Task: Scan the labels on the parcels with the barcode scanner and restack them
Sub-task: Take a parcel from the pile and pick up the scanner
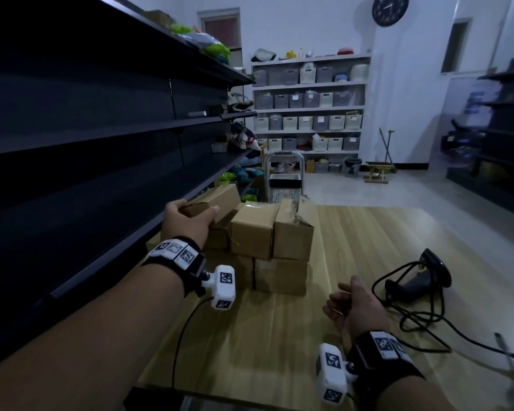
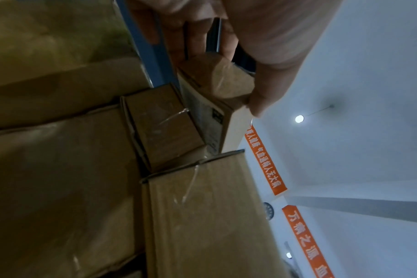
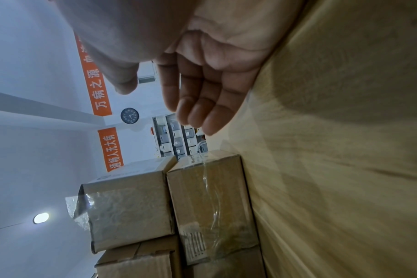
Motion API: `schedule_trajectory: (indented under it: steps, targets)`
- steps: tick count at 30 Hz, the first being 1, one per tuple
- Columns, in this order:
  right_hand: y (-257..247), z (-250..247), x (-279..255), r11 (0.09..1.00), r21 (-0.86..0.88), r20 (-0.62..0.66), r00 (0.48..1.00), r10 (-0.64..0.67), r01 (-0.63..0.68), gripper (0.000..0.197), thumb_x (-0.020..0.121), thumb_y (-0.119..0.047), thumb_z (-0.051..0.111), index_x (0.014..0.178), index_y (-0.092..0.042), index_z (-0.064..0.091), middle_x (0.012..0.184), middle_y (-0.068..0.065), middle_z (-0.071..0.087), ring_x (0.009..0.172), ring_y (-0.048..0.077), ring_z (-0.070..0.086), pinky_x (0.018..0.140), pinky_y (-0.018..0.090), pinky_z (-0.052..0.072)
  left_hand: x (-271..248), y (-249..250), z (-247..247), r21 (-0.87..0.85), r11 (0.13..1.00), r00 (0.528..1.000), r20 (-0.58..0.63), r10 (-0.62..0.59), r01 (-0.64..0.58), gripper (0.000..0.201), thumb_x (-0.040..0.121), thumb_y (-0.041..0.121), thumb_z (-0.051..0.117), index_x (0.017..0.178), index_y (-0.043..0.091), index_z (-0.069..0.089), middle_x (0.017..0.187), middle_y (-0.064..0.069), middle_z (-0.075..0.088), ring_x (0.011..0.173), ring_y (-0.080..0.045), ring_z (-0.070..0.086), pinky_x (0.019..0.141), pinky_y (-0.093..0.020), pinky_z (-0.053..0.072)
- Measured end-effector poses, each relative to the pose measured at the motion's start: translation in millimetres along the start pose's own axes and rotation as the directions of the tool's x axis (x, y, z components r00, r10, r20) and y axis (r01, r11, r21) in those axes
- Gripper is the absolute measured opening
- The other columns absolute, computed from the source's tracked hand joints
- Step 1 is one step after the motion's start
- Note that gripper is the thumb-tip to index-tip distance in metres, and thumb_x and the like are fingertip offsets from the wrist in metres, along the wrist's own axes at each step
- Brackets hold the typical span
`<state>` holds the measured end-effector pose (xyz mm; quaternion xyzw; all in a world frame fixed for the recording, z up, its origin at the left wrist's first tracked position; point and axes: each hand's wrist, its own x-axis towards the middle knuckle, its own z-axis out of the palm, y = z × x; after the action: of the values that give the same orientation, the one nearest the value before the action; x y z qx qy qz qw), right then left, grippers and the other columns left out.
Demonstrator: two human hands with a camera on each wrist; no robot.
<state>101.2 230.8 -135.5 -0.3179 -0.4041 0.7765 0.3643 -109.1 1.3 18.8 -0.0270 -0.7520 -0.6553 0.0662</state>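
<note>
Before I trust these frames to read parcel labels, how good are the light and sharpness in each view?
Head view: dim, shelving nearly black, edges bent by the wide lens. Left wrist view: murky, label smeared beyond reading. Right wrist view: ceiling lamp flares, tape glints, barcode blurred.

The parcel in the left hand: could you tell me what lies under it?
The parcel, gripped by the left hand, sits tilted on the stacked parcels; the table below them is covered.

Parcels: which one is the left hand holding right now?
The small tilted parcel atop the stack's left end; the left hand grips its near end. The other parcels sit flat, untouched.
</note>
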Motion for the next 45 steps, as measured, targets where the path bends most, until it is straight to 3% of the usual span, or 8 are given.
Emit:
schedule_trajectory:
  steps: [4, 8, 13, 20, 25, 31, 40, 45]
  targets:
    - [-1, 0, -1, 1.0, 0.001, 0.0, 1.0, 0.011, -0.011, 0.043, 0.106, -0.041, 0.057, 0.106, 0.001, 0.065, 0.063, 0.01, 0.062, 0.061, 0.03, 0.06, 0.064, 0.042, 0.057, -21, 4, -15, -0.3, 0.953, 0.999, -0.021, 0.037, -0.042, 0.053, 0.09, 0.038, 0.089, 0.133, 0.027, 0.06, 0.115, 0.008, 0.065, 0.102, -0.017, 0.069, 0.07, -0.022, 0.057]
    - [-3, 0, -5, 1.0, 0.001, 0.002, 1.0, 0.016, -0.016, 0.043, 0.106, -0.04, 0.057, 0.105, 0.001, 0.066, 0.069, 0.013, 0.061, 0.064, 0.031, 0.06, 0.065, 0.043, 0.058, -47, 0, -28, -0.446, 0.895, 0.999, 0.008, -0.031, 0.032, 0.043, 0.084, 0.051, 0.088, 0.115, 0.033, 0.066, 0.118, 0.003, 0.074, 0.106, -0.021, 0.073, 0.093, -0.041, 0.063]
    - [-3, -2, -5, 0.999, 0.018, -0.011, 1.0, 0.029, -0.029, 0.044, 0.105, -0.043, 0.059, 0.105, 0.001, 0.067, 0.071, 0.013, 0.062, 0.066, 0.03, 0.062, 0.065, 0.041, 0.058, -79, -18, -42, -0.687, 0.71, 0.976, 0.218, 0.003, 0.151, 0.067, 0.08, 0.057, 0.083, 0.124, 0.009, 0.072, 0.098, -0.013, 0.078, 0.08, -0.026, 0.069, 0.064, -0.039, 0.052]
    - [-8, 0, -8, 0.99, 0.111, -0.013, 0.995, 0.094, -0.092, 0.046, 0.101, -0.049, 0.063, 0.104, -0.004, 0.068, 0.077, 0.011, 0.062, 0.072, 0.028, 0.062, 0.07, 0.041, 0.056, -130, -51, -44, -0.442, 0.735, 0.755, 0.64, -0.142, 0.514, 0.077, 0.094, 0.071, 0.059, 0.139, 0.009, 0.072, 0.101, -0.017, 0.077, 0.067, -0.023, 0.068, 0.052, -0.029, 0.05]
    - [-13, -2, -12, 0.981, 0.136, 0.14, 0.983, 0.12, -0.139, 0.054, 0.095, -0.057, 0.064, 0.118, -0.008, 0.069, 0.093, 0.01, 0.07, 0.085, 0.029, 0.065, 0.078, 0.041, 0.052, -145, -81, -23, -0.064, 0.706, 0.47, 0.788, -0.398, 0.706, 0.09, 0.079, 0.077, 0.068, 0.126, 0.001, 0.074, 0.077, -0.014, 0.06, 0.052, -0.021, 0.051, 0.049, -0.024, 0.043]
    - [-7, -6, -15, 0.974, 0.165, 0.298, 0.949, 0.102, -0.156, 0.111, 0.032, -0.06, 0.103, 0.124, -0.007, 0.07, 0.1, 0.014, 0.079, 0.089, 0.031, 0.074, 0.078, 0.043, 0.057, -141, -84, 1, 0.062, 0.752, 0.488, 0.726, -0.485, 0.656, 0.094, 0.098, 0.079, 0.049, 0.133, -0.005, 0.071, 0.076, -0.021, 0.069, 0.042, -0.024, 0.064, 0.036, -0.023, 0.047]
    - [-10, -12, -17, 0.989, 0.102, 0.237, 0.968, 0.077, -0.104, 0.058, 0.073, -0.01, 0.088, 0.127, -0.004, 0.068, 0.095, 0.017, 0.08, 0.082, 0.031, 0.079, 0.064, 0.038, 0.063, -115, -118, 17, -0.02, 0.705, 0.384, 0.85, -0.362, 0.709, 0.09, 0.093, 0.073, 0.053, 0.139, -0.001, 0.07, 0.127, -0.037, 0.074, 0.115, -0.052, 0.076, 0.107, -0.062, 0.054]
    - [-7, -10, -15, 0.996, 0.041, 0.192, 0.979, 0.069, -0.078, 0.058, 0.068, -0.017, 0.094, 0.121, -0.007, 0.071, 0.109, 0.021, 0.078, 0.09, 0.034, 0.078, 0.074, 0.043, 0.063, -109, -132, 11, -0.125, 0.66, 0.335, 0.921, -0.201, 0.741, 0.094, 0.078, 0.065, 0.087, 0.144, 0.0, 0.069, 0.145, -0.038, 0.064, 0.125, -0.05, 0.072, 0.1, -0.063, 0.062]
